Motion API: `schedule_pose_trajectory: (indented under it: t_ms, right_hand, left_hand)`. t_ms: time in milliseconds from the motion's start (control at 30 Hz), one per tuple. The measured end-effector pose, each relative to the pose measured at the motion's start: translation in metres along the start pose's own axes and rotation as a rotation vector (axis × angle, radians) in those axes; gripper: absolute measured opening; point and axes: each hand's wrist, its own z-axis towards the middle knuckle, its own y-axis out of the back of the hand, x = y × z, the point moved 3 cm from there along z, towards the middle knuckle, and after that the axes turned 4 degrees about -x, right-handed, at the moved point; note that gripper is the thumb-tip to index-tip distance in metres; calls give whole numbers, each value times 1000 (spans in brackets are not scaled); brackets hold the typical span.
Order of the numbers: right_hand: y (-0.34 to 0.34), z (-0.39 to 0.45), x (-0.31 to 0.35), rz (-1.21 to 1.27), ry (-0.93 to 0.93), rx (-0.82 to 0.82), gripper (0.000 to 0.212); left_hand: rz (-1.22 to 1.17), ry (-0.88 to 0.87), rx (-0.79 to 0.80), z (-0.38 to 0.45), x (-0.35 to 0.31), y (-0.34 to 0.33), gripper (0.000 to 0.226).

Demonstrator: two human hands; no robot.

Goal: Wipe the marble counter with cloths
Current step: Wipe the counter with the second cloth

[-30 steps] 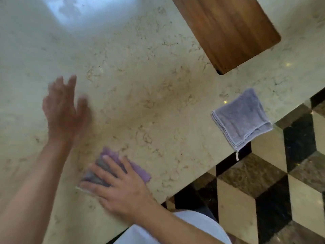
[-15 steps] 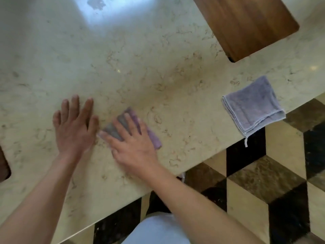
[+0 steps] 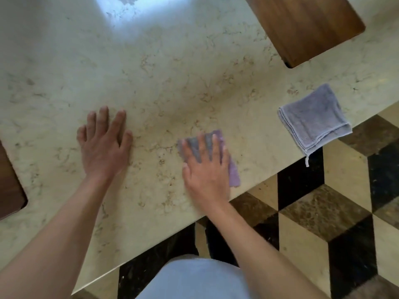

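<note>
Two cloths (image 3: 234, 167) (image 3: 315, 119), two hands (image 3: 103, 147) (image 3: 207, 175), two wooden boards (image 3: 306, 24) (image 3: 8, 186), one marble counter (image 3: 172, 72).

Right hand (image 3: 206, 175) flat on purple cloth (image 3: 234, 171), fingers (image 3: 201, 145) spread, near counter (image 3: 172, 72) edge; left hand (image 3: 103, 147) flat on bare marble; grey folded cloth (image 3: 315, 119) overhangs edge; wooden board (image 3: 306, 24) beyond.

Home kitchen: marble counter (image 3: 172, 67), wooden board (image 3: 306, 26), patterned tile floor (image 3: 323, 223).
</note>
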Motion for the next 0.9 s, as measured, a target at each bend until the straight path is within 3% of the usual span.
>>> schedule_pose_trajectory:
  t_ms: [67, 167, 233, 333, 433, 500, 600, 700, 800, 900]
  right_hand:
    - [-13, -50, 57, 59, 269, 94, 62]
    - [-14, -76, 53, 39, 552, 145, 55]
    - [-7, -31, 18, -46, 422, 139, 55]
    - [0, 79, -17, -62, 2, 133, 56]
    - [-2, 144, 26, -71, -75, 107, 57]
    - [-15, 138, 90, -33, 95, 159, 58]
    - [-34, 46, 167, 39, 461, 205, 54]
    - [-31, -42, 137, 76, 573, 153, 52]
    - [-12, -24, 37, -89, 421, 94, 55]
    - [12, 30, -41, -103, -24, 138, 57]
  left_hand:
    - [-4, -9, 4, 0, -1, 3, 59]
    - [-104, -6, 32, -1, -1, 7, 60]
    - [-174, 1, 16, -7, 10, 12, 61]
    - [-141, 33, -69, -29, 44, 27, 62]
    - [-76, 138, -23, -58, 77, 28, 62]
    - [-83, 192, 16, -67, 85, 24, 63]
    - [-78, 173, -19, -67, 89, 19, 59]
    - [-82, 161, -34, -68, 93, 13, 57]
    - [-89, 167, -17, -69, 93, 11, 56]
    - [-92, 181, 6, -68, 90, 13, 56]
